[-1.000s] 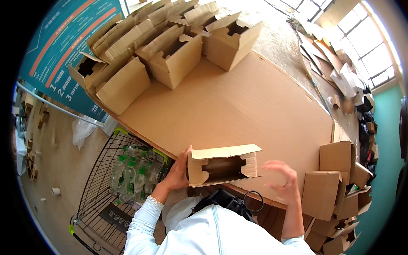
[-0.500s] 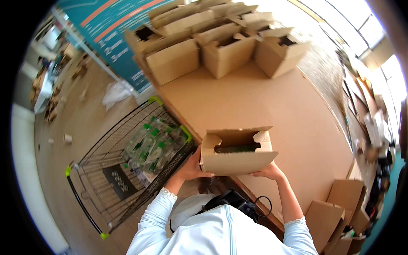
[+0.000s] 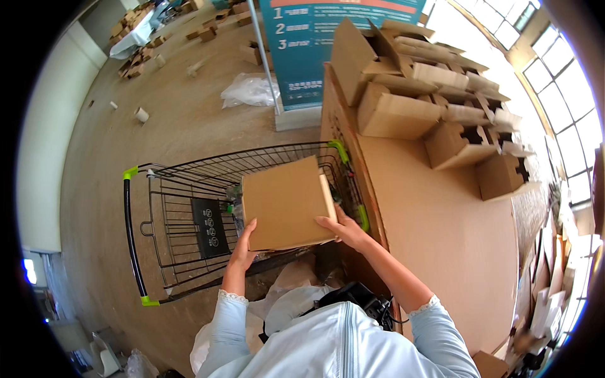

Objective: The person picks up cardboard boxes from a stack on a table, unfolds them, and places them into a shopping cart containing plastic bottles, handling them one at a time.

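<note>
Two hands carry one plain brown cardboard box (image 3: 287, 205), closed side up. Left hand (image 3: 242, 246) cups the near-left corner from below, fingers curled on the edge; right hand (image 3: 340, 228) grips the right edge, fingers wrapped under, thumb on the side. Both are closed on the box, no free fingers.

Change: half a second ago the box is over the front edge of the bench, open top facing up with its flaps raised; a second ago only the left hand has it, right hand open beside it. Now the box is swung left, off the bench, hovering over the basket of the black wire shopping cart with green corner bumpers (image 3: 189, 214). Whether the box touches the cart wire, cannot tell.

Judgement: box is assembled and being moved from bench to cart.

Outward: large flat brown cardboard-topped bench (image 3: 441, 233) to the right, a cluster of open folded cardboard boxes (image 3: 428, 94) at its far end, teal standing sign (image 3: 328, 50) beyond the cart, concrete floor (image 3: 157, 126) with scattered scraps.
</note>
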The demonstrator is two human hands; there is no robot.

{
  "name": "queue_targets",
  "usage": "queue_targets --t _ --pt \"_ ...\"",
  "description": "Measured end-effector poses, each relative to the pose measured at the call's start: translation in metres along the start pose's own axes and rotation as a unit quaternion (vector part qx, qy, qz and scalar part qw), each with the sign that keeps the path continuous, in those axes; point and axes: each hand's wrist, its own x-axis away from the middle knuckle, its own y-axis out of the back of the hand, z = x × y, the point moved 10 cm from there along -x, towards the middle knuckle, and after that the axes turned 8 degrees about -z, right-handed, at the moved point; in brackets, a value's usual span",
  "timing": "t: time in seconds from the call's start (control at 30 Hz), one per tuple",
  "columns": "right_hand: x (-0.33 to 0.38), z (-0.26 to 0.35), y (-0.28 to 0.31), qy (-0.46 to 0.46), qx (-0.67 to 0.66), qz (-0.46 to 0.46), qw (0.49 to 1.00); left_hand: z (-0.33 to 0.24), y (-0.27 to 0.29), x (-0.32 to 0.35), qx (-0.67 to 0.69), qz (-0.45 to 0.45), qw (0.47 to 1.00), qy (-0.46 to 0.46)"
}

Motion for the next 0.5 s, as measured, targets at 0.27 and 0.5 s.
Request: queue_targets --t 0.27,0.5 --pt "-0.077 0.0 -0.129 -0.203 0.097 0.217 0.95 0.025 0.113 -0.004 0.066 -0.076 0.979 0.179" --pt "-0.099 0.003 -0.166 -0.19 0.174 0.193 0.947 0.053 0.163 0.002 0.171 -0.065 0.963 0.198"
